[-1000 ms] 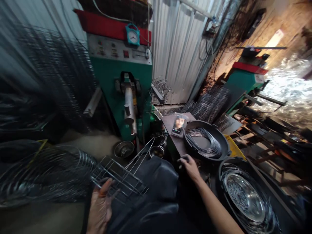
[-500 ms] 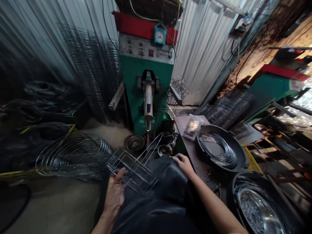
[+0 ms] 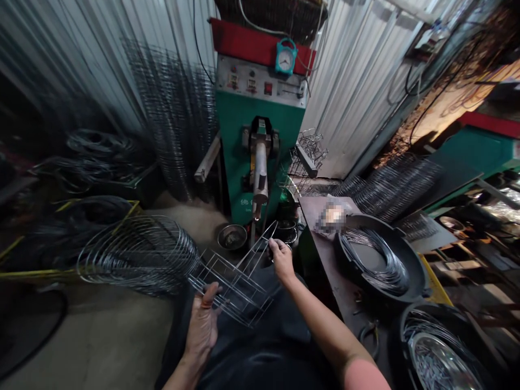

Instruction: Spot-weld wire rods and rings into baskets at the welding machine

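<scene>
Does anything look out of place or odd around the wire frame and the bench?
One oddity: a pixelated patch on the metal bench, beside the black pan, hides whatever lies there. The wire frame, between the left hand and right hand, looks undamaged.

The wire rack (image 3: 227, 287) is shiny bare steel, the corrugated wall sheet (image 3: 357, 92) dull metal.

White lettering (image 3: 248, 202) on green machine cabinet (image 3: 238, 130): first character 佛, rest unreadable. Control panel (image 3: 260, 81) labels too small.
</scene>
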Action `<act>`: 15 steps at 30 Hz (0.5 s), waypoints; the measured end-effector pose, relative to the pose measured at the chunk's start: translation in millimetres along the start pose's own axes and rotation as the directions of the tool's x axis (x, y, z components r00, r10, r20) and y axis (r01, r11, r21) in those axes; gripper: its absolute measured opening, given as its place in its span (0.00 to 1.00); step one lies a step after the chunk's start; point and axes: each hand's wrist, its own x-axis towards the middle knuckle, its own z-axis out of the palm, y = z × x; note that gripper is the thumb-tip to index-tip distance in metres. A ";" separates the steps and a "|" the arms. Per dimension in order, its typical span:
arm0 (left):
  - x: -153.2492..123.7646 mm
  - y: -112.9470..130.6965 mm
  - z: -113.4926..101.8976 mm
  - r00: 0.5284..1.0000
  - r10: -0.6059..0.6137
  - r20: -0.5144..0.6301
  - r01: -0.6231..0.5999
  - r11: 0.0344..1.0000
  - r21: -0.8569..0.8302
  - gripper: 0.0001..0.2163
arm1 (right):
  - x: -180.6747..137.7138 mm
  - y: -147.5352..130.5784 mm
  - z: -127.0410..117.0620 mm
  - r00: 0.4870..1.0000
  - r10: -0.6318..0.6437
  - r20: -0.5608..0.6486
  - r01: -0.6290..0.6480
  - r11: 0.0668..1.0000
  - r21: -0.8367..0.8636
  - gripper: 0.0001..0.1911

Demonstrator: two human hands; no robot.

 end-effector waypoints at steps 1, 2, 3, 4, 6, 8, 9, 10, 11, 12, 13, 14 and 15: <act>0.1 -1.1 -0.3 1.000 -0.009 0.005 0.009 1.000 -0.014 0.16 | 0.4 -0.6 2.1 1.000 -0.006 -0.006 0.006 1.000 -0.008 0.19; 0.2 -2.0 -0.5 1.000 -0.017 0.010 0.017 1.000 -0.026 0.16 | 1.0 -1.1 3.7 1.000 -0.013 -0.008 0.012 1.000 -0.016 0.19; 0.3 -2.4 -0.6 1.000 -0.021 0.014 0.022 0.999 -0.031 0.16 | 1.8 -1.4 4.8 1.000 -0.018 -0.008 0.017 1.000 -0.023 0.19; 0.5 -2.5 -0.5 1.000 -0.021 0.015 0.021 0.999 -0.030 0.15 | 2.7 -1.6 5.4 1.000 -0.022 -0.007 0.021 0.999 -0.031 0.18; 1.0 -2.2 -0.1 1.000 -0.015 0.014 0.015 1.000 -0.018 0.14 | 4.5 -1.5 5.9 1.000 -0.021 -0.008 0.020 0.999 -0.047 0.18; 1.8 -2.4 -0.4 1.000 -0.008 0.012 0.008 1.000 -0.012 0.15 | 5.6 -0.6 5.9 1.000 -0.016 -0.009 0.016 0.998 -0.062 0.18; 2.2 -3.3 -1.3 1.000 -0.010 0.012 0.011 1.000 -0.015 0.16 | 5.7 0.4 5.8 1.000 -0.020 -0.008 0.020 0.997 -0.068 0.18; 2.5 -4.6 -3.1 1.000 -0.019 0.013 0.019 1.000 -0.016 0.17 | 5.5 1.8 5.5 1.000 -0.026 -0.005 0.026 0.997 -0.073 0.18; 2.7 -6.1 -5.6 0.999 -0.034 0.017 0.034 0.999 -0.010 0.18 | 4.8 3.6 5.0 1.000 -0.031 0.002 0.031 0.997 -0.073 0.18; 2.5 -7.3 -9.0 0.998 -0.052 0.022 0.052 0.999 0.008 0.19 | 3.8 5.7 4.4 0.999 -0.033 0.011 0.034 0.997 -0.069 0.18; 1.9 -7.7 -13.0 0.997 -0.072 0.024 0.071 0.997 0.035 0.19 | 2.5 7.8 3.6 0.999 -0.033 0.018 0.034 0.998 -0.062 0.18; 0.5 -6.6 -17.2 0.997 -0.075 0.008 0.075 0.995 0.070 0.20 | 1.0 9.8 2.7 0.999 -0.029 0.023 0.030 0.998 -0.056 0.18; -1.6 -3.4 -21.0 0.999 -0.048 -0.022 0.050 0.992 0.115 0.21 | -0.6 11.3 1.7 0.999 -0.024 0.023 0.026 0.998 -0.051 0.18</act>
